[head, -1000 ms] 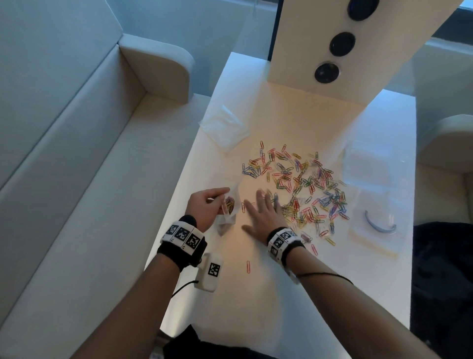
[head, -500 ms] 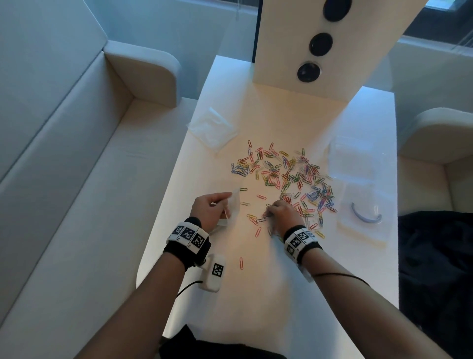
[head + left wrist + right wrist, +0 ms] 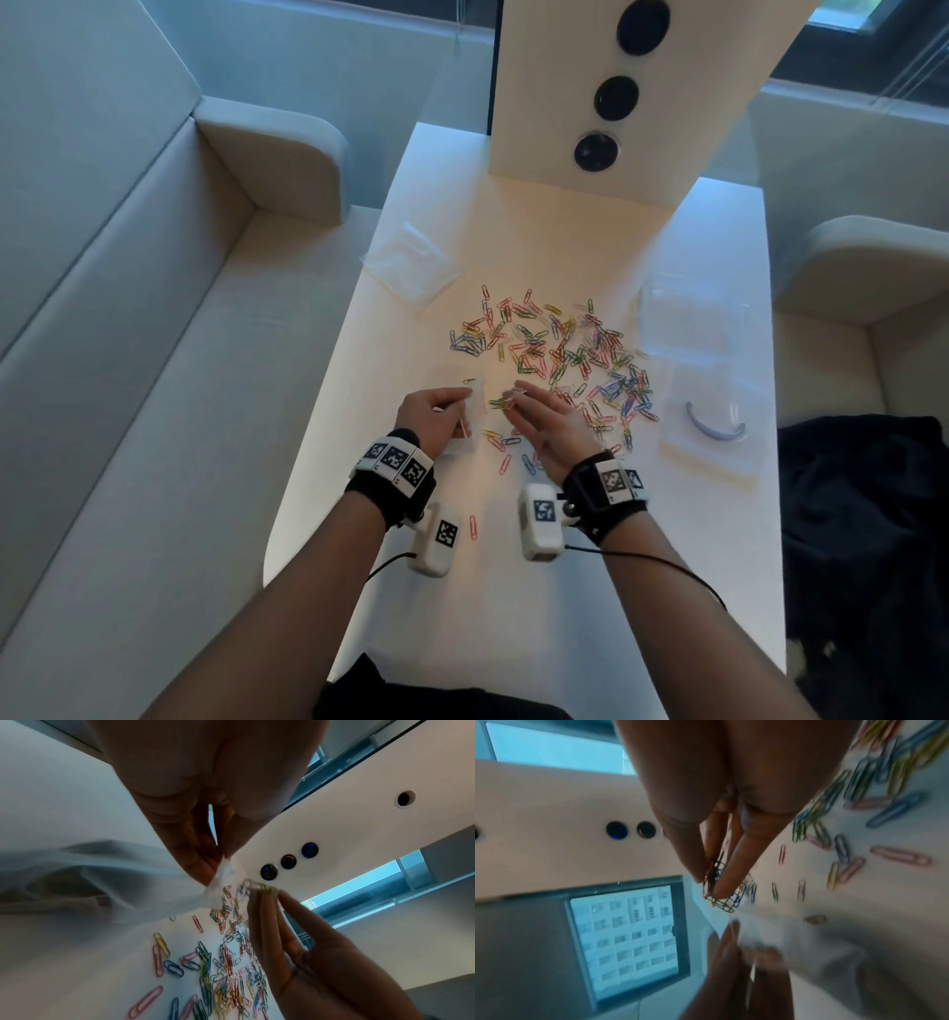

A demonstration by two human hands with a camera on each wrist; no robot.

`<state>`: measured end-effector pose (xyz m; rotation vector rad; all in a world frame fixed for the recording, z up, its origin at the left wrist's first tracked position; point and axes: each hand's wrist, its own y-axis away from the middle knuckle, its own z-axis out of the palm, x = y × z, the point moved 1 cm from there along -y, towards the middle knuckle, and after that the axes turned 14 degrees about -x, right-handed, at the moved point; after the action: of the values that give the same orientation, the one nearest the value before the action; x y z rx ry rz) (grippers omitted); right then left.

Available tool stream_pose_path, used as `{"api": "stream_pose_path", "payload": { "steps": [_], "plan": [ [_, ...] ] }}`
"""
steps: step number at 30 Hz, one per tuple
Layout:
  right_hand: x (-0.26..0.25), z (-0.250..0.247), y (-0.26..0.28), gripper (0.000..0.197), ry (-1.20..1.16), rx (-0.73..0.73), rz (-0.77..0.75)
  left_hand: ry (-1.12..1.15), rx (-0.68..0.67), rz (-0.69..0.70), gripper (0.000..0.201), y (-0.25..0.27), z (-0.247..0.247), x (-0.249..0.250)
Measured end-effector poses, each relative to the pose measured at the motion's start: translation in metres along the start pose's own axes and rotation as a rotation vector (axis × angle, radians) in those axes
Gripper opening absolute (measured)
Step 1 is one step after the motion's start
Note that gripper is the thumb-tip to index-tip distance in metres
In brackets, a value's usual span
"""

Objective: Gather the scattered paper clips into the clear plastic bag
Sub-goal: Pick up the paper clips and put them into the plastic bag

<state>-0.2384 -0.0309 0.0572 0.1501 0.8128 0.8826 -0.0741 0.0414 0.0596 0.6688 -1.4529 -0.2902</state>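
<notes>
Several coloured paper clips lie scattered on the white table. My left hand pinches the rim of a small clear plastic bag, held just above the table; the same bag hangs from thumb and finger in the left wrist view. My right hand pinches a small bunch of paper clips right beside the bag's mouth. The bunch sits between thumb and fingertips in the right wrist view. A few clips lie under and between my hands.
Another clear bag lies at the table's left edge; two more, one holding a bluish curved piece, lie right. A white panel with round black holes stands at the back. One pink clip lies near me. Dark cloth lies right.
My right hand swept flat over the clips, closed on a few, then lifted and carried them left to the bag's mouth. The left hand kept holding the bag.
</notes>
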Motion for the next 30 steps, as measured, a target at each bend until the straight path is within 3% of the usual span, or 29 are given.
{"api": "stream_pose_path", "payload": {
  "steps": [2, 5, 8, 11, 15, 20, 24, 26, 30],
  "plan": [
    [0.013, 0.012, -0.004, 0.032, 0.169, -0.015, 0.006, 0.001, -0.019, 0.011, 0.024, 0.000, 0.004, 0.000],
    [0.028, 0.020, -0.012, 0.032, 0.679, 0.101, -0.025, 0.020, 0.006, 0.033, 0.020, 0.000, 0.003, -0.001],
    [0.028, 0.023, -0.019, 0.027, 0.995, 0.153, -0.052, 0.029, 0.046, 0.043, 0.021, 0.000, -0.005, -0.002],
    [0.022, 0.029, -0.023, 0.019, 1.244, 0.110, 0.006, 0.024, 0.034, 0.051, 0.022, 0.001, -0.011, -0.003],
    [0.017, 0.044, -0.027, 0.031, 1.516, 0.005, 0.048, -0.019, 0.002, 0.068, 0.022, 0.002, -0.012, 0.000],
    [0.017, 0.053, -0.028, 0.017, 1.565, -0.005, -0.042, -0.067, -0.012, 0.095, 0.021, 0.005, -0.014, 0.002],
    [0.014, 0.061, -0.030, 0.024, 1.720, -0.254, 0.048, -0.070, -0.003, 0.106, 0.024, 0.006, -0.025, -0.001],
    [0.010, 0.064, -0.031, 0.028, 1.627, -0.286, 0.045, -0.057, 0.012, 0.117, 0.024, 0.007, -0.031, -0.002],
    [0.001, 0.056, -0.047, 0.010, 1.285, -0.149, -0.105, -0.006, 0.046, 0.118, 0.024, 0.009, -0.041, -0.005]
  ]
}}
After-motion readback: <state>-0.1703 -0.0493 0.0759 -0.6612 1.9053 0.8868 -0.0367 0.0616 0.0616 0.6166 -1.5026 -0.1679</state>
